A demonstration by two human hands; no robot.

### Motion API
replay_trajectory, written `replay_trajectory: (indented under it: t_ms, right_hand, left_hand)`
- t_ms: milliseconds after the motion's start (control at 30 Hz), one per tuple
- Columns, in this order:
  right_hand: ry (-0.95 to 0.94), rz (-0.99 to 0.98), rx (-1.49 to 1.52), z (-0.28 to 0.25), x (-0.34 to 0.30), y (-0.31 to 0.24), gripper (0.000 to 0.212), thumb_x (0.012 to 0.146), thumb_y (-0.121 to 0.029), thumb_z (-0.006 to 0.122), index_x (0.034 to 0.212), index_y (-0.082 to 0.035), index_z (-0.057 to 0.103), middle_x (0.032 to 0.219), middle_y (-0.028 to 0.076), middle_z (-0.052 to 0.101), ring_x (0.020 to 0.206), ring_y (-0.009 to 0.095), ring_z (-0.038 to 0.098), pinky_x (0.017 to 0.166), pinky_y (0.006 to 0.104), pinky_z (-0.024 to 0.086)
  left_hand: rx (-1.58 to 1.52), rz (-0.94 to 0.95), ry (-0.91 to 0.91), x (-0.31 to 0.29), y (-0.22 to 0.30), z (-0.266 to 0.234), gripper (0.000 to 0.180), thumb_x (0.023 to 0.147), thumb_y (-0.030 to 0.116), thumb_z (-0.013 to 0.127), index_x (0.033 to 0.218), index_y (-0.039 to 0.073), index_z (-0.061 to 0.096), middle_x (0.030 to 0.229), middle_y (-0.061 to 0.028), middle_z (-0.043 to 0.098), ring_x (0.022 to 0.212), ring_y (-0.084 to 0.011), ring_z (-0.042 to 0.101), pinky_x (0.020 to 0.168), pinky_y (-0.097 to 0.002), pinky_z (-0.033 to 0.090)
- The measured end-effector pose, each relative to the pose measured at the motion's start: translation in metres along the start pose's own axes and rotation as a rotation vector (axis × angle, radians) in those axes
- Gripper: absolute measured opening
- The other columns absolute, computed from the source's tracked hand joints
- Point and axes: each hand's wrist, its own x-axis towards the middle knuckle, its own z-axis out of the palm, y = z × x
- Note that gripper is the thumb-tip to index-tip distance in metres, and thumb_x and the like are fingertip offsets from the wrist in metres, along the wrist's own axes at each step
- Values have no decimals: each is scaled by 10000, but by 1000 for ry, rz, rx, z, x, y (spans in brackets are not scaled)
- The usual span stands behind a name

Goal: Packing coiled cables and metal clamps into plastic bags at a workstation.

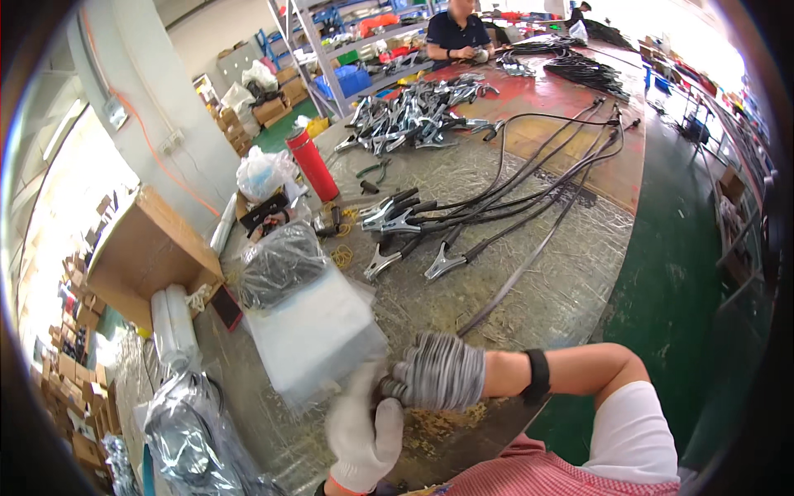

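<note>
My left hand (362, 434), in a white knit glove, is raised at the table's near edge. Its fingers stretch upward, a little blurred, with the thumb apart from them. Touching it from the right is my right hand (440, 372), in a grey striped glove, its fingers curled closed at the left fingers. Whatever lies between the hands is hidden. Just beyond them is a stack of clear plastic bags (314, 331), with a black bagged item (285, 264) on its far end. Farther off lie black cables (529, 186) with metal clamps (393, 219) at their near ends.
A red cylinder (313, 165) stands near pliers (376, 169). Behind them is a heap of metal clamps (405, 116). An open cardboard box (149, 248) and bagged cables (190, 438) are at left. Across the table sits another person (457, 37). Green floor (662, 273) borders the right edge.
</note>
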Motion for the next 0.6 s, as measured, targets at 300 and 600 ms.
replay_trajectory:
  t_ms: [300,600]
  right_hand:
    - [-175,900,-25,25,-139,62,330,889,-382,480,784,-127,662,624,104,603,544,289,576,522,406,468]
    - [-35,-187,163,11,58,-93,224,855,-270,490,920,-121,644,769,93,621,638,227,599,607,412,481]
  left_hand:
    - [-782,-863,936,-95,-97,-197,351,940,398,478,823,84,584,514,96,192,406,-37,211,376,-214,166]
    - [294,55,27,-104,-48,-107,404,955,360,458,1151,25,569,852,-58,592,648,-128,538,555,-198,437]
